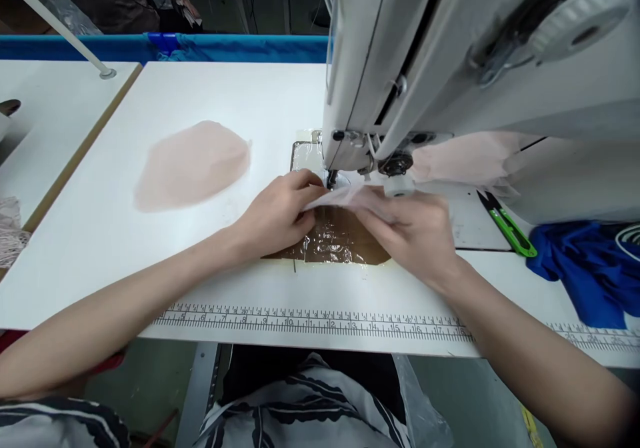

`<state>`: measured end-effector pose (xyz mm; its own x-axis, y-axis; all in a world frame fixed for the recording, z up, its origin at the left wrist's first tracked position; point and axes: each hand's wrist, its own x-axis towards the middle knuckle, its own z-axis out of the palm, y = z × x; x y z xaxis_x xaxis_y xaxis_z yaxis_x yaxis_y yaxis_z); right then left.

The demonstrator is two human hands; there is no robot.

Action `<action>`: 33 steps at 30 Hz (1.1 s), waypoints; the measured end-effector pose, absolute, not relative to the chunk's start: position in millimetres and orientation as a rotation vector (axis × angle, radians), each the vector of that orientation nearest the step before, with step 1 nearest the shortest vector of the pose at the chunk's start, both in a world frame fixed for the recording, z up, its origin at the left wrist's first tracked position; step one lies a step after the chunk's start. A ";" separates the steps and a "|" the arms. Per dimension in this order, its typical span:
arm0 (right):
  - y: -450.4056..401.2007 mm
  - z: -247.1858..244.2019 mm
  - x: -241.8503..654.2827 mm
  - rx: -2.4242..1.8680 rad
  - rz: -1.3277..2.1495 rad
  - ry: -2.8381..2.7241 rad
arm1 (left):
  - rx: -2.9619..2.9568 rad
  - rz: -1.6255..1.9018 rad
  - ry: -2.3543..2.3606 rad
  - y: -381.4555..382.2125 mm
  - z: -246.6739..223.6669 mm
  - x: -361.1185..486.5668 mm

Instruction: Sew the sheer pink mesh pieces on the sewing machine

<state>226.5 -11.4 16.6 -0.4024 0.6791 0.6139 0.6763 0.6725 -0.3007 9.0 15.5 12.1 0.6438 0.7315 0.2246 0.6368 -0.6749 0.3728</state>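
A thin, pale pink piece of sheer fabric (345, 197) stretches between my two hands, just in front of the presser foot (331, 179) of the sewing machine (390, 55). My left hand (283, 211) pinches its left end, close beside the foot. At the other end, my right hand (413, 231) has its fingers closed on the cloth, slightly blurred. Beneath the fabric, brown tape (345, 238) covers the table in front of the needle plate. Another pale pink fabric piece (195, 165) lies flat to the left. More pink fabric (465, 161) rests under the machine arm.
Green-handled thread snips (507, 225) lie at the right beside a crumpled blue cloth (590, 268). A printed ruler (310, 323) runs along the table's front edge. White lace (13, 235) sits at the far left. A white pole (60, 25) stands at the back left.
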 end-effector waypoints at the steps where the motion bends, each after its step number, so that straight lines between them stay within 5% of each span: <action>1: -10.6 16.6 225.3 -1.091 -0.013 -2.115 | 2.581 0.499 1.120 18.1 15.0 10.2; 33: -6.0 9.9 220.3 -1.098 -0.089 -2.070 | 2.562 0.808 1.471 11.1 6.5 37.1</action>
